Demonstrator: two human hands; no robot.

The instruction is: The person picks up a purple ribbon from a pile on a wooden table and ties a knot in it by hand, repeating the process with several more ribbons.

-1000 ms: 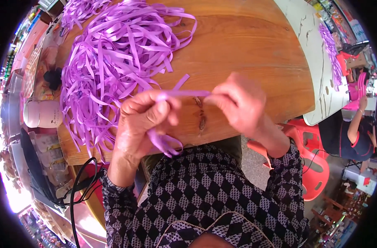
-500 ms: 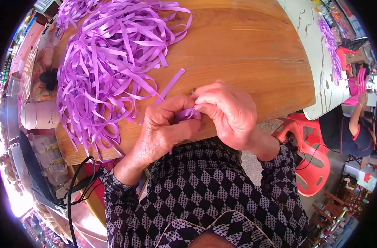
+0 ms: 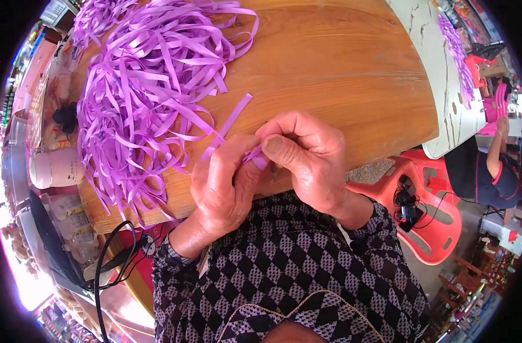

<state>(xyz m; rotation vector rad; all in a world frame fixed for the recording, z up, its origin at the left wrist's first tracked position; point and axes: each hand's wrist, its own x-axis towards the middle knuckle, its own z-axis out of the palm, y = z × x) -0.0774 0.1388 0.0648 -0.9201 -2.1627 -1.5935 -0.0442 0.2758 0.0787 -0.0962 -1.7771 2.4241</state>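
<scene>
Both my hands meet over the near edge of the wooden table, closed on a piece of purple ribbon. My left hand has the ribbon pinched between thumb and curled fingers, and a small looped or folded bit shows there. Against it, my right hand presses thumb and forefinger together on the ribbon. A flat ribbon end sticks out beyond my left hand onto the wood. Left of my hands lies a large tangled heap of purple ribbons. What my fingertips cover is hidden.
The wooden table adjoins a white marbled tabletop bearing more purple ribbons. A red plastic stool carries black cables and adapters. At left stand a white-pink cup and black cables. At far right is another person holding pink strips.
My right hand has come in closer over the left, its thumb now turned up on the ribbon. Both hands sit slightly further left, and the view has shifted a little.
</scene>
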